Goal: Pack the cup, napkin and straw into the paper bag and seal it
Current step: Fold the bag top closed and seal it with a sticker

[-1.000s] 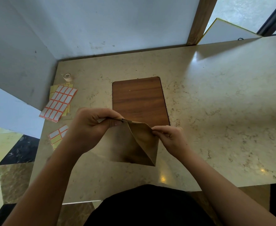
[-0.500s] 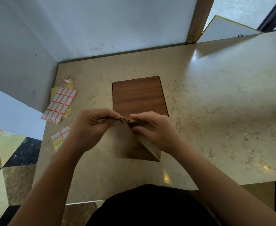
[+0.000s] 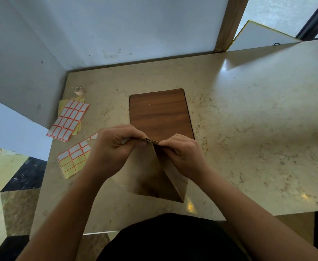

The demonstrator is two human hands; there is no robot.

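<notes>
While both hands (image 3: pixel 150 147) pinch paper bag (image 3: pixel 160 178) top edge, counter (image 3: pixel 248 129) open rightward.

Beige marble-pattern table (image 3: pixel 248 129) set into a grey wall (image 3: pixel 116 25) corner. Wooden post (image 3: pixel 227 23) far right; patterned tile floor (image 3: pixel 7 185) near left.

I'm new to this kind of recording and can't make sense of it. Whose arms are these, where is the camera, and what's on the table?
There is no machine here. A person wears a camera on the head, looking down at their own arms. The left hand and right hand both pinch the folded top edge of a brown paper bag, which stands on a marbled table. Behind the bag lies a wooden board. At the left lie sheets of label stickers and a small tape roll. No cup, napkin or straw shows; whether they are inside the bag cannot be seen.
</notes>
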